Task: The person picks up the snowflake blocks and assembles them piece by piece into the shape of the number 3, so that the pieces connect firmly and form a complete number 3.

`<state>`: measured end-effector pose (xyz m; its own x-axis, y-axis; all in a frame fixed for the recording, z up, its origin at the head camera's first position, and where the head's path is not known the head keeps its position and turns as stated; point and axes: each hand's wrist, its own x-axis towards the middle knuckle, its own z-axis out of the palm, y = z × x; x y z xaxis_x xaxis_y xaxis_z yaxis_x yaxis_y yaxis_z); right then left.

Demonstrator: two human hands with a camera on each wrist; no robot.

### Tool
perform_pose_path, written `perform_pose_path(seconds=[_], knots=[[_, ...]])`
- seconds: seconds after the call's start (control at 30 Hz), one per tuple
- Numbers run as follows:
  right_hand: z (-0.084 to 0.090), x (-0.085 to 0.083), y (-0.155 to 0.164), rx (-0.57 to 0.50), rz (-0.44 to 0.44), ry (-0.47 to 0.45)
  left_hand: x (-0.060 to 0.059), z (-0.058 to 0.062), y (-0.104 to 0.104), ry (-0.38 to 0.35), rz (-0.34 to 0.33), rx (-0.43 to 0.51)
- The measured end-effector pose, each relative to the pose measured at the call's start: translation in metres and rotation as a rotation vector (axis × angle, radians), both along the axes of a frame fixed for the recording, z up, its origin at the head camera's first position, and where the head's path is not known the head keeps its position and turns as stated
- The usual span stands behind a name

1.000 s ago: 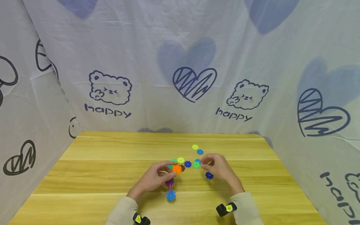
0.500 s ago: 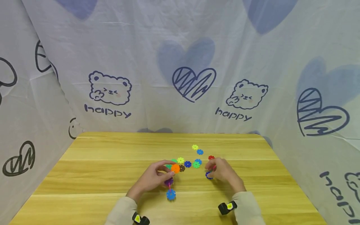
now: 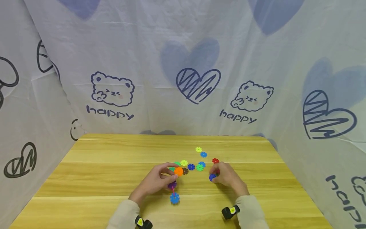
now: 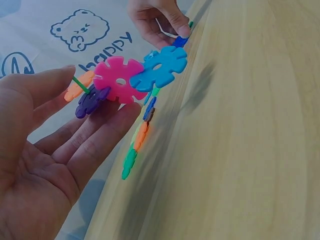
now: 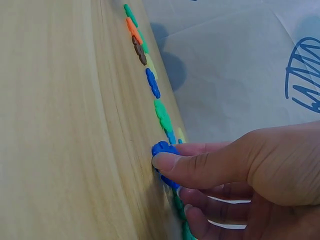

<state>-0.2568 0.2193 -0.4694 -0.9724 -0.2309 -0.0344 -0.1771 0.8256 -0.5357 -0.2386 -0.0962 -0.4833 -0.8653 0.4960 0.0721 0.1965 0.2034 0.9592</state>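
My left hand (image 3: 157, 179) holds up a joined chain of flower-shaped interlocking discs. In the left wrist view the chain runs from an orange disc (image 4: 76, 89) through a thin green disc (image 4: 81, 85) and a purple disc (image 4: 92, 102) to a pink disc (image 4: 111, 74) and a light blue disc (image 4: 169, 64) at its free end. Thumb and fingers grip it at the orange end. At the right, my right hand (image 3: 226, 175) pinches a dark blue disc (image 5: 162, 147) between thumb and index finger, close over the table; the thumb covers part of it.
Loose discs lie on the wooden table (image 3: 114, 152) between and beyond the hands: yellow (image 3: 184, 163), brown (image 3: 185, 171), dark blue (image 3: 191, 167), green (image 3: 199, 167) and others. A red disc (image 3: 215, 161) lies just beyond the right hand. Printed cloth (image 3: 154, 105) hangs behind.
My right hand has moved from beside the green disc, right and nearer, to the dark blue disc and now pinches it. The red disc has come into view. The left hand has hardly moved.
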Motion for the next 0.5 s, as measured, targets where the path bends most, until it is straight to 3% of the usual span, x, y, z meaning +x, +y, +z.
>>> perform_pose_path(seconds=[0.5], knots=[[0.0008, 0.0017, -0.0057, -0.014, -0.042, 0.054, 0.004, 0.0045, 0.0014, 0.003, -0.005, 0.003]])
